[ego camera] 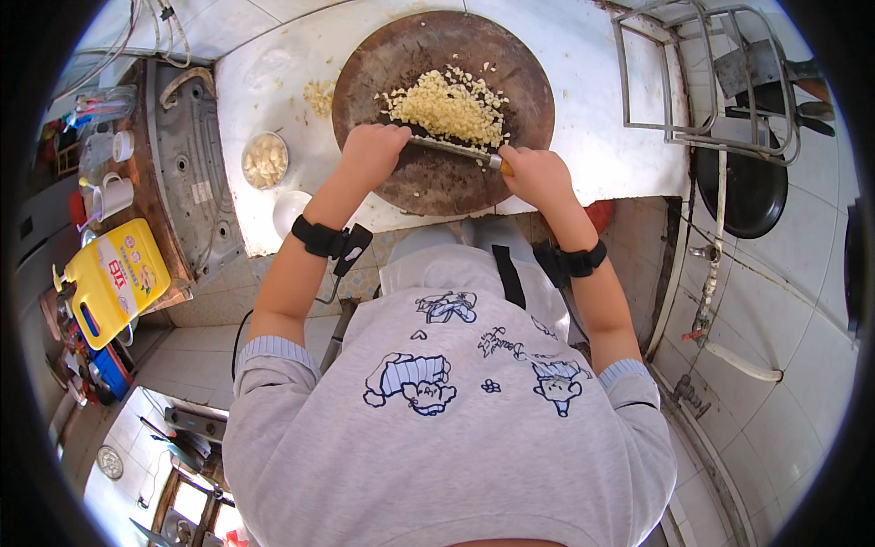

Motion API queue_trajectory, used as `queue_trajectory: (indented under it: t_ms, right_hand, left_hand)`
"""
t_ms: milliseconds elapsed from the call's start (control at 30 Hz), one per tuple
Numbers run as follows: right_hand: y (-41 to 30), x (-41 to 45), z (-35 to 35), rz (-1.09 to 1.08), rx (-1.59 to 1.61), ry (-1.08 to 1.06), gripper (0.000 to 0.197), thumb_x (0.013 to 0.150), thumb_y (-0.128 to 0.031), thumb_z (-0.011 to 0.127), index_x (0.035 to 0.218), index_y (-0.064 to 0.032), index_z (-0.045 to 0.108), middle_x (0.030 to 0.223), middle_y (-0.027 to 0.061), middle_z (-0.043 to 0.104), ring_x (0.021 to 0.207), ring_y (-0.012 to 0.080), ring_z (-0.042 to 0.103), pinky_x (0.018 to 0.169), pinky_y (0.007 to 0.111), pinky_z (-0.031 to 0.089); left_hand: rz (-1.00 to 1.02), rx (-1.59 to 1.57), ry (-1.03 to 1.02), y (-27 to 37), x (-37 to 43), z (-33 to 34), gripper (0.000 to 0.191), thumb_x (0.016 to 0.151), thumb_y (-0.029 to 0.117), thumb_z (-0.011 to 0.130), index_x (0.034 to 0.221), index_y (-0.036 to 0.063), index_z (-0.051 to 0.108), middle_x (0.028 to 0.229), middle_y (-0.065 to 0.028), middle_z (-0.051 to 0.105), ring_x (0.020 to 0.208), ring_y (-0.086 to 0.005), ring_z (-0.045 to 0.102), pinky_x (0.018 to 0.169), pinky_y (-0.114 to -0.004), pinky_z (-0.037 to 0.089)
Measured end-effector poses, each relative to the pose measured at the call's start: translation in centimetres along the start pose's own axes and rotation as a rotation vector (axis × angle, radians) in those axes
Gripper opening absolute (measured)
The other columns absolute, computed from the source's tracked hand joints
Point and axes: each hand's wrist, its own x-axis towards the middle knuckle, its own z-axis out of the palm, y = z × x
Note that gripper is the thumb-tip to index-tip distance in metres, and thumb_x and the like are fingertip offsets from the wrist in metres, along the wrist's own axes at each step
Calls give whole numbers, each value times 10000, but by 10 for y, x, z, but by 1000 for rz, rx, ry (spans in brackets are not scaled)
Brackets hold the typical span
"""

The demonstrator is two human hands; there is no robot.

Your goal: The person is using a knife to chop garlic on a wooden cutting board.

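Note:
A round wooden chopping board (444, 195) lies on the white counter before me. Chopped pale garlic (437, 102) is heaped across its middle, with loose bits scattered around the heap. Along the near side of the heap a kitchen knife (454, 146) lies crosswise, its spine turned up towards me. My right hand (539, 174) is closed around its wooden handle. At the other end, my left hand (372, 152) grips the tip end of the blade. Much of the blade's face and edge is hidden from above.
Left of the board stand a bowl of peeled garlic cloves (265, 161) and a white bowl (290, 212), near more chopped bits (319, 97). A metal rack (711, 130) holding a cleaver (746, 67) and a black pan (742, 184) are at right. A yellow container (116, 277) stands far left.

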Motion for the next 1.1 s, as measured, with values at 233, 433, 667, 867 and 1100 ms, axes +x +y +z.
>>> queue_trajectory:
  t_ms: [233, 433, 667, 867, 1100]
  right_hand:
    - [-6, -1, 2, 37, 39, -27, 114, 725, -139, 565, 829, -98, 542, 659, 107, 594, 605, 299, 600, 532, 412, 476]
    - [2, 3, 6, 30, 1, 6, 118, 720, -144, 569, 825, -92, 552, 663, 109, 597, 612, 301, 603, 538, 407, 479]
    - [2, 18, -9, -16, -54, 37, 143, 704, -146, 588, 838, -99, 573, 680, 93, 606, 632, 280, 612, 559, 394, 488]
    - [6, 21, -1, -5, -67, -33, 111, 695, -134, 584, 801, -101, 584, 688, 92, 610, 638, 280, 617, 557, 398, 491]
    - [14, 36, -4, -16, -72, -8, 101, 690, -139, 579, 783, -106, 599, 703, 95, 621, 649, 282, 619, 566, 402, 491]
  left_hand:
    - [-77, -17, 33, 0, 2, 3, 34, 756, 85, 530, 758, 88, 563, 671, -91, 589, 675, -284, 592, 570, -397, 458]
    - [-74, -93, 80, -1, 3, 5, 36, 752, 61, 523, 750, 82, 552, 678, -104, 585, 681, -298, 585, 576, -408, 456]
    - [-126, 3, 45, 1, -1, 2, 51, 723, 47, 535, 759, 67, 505, 665, -100, 563, 682, -298, 577, 581, -410, 455]
    - [-82, 82, -36, 12, -9, 4, 95, 725, 40, 528, 814, 75, 525, 723, -90, 585, 724, -276, 592, 612, -392, 475]
    - [-45, -41, 109, 0, -10, 6, 49, 737, 62, 509, 778, 83, 527, 700, -87, 579, 709, -283, 589, 596, -396, 467]
